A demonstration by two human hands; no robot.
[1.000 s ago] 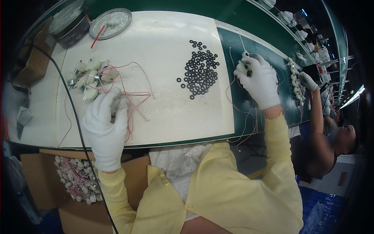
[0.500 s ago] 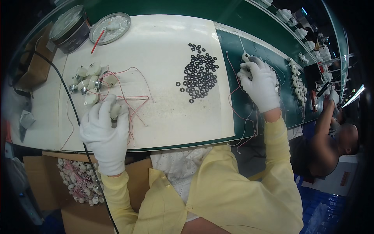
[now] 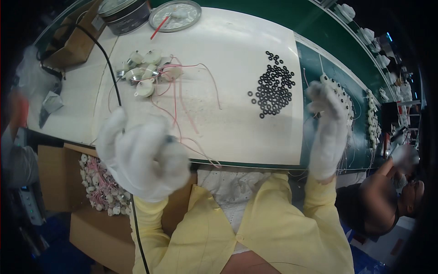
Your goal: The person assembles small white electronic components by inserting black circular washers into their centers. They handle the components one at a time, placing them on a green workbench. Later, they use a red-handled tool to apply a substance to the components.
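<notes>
Cupping left fingers (image 3: 175,160) round blurred part (image 3: 171,139), axis hidden, wires (image 3: 211,160) rightward, right fingers (image 3: 322,94) half-bent, hold unclear

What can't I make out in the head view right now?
In the head view:
Left hand: blurred, hiding whatever it may hold.
Right hand: blurred; its contact unclear.
Dark tub: top cut off by the upper edge.
Carton: partly hidden behind the left hand.

Pale round motors (image 3: 149,72) — red-wired, heaped together — on white tabletop (image 3: 246,141).
</notes>
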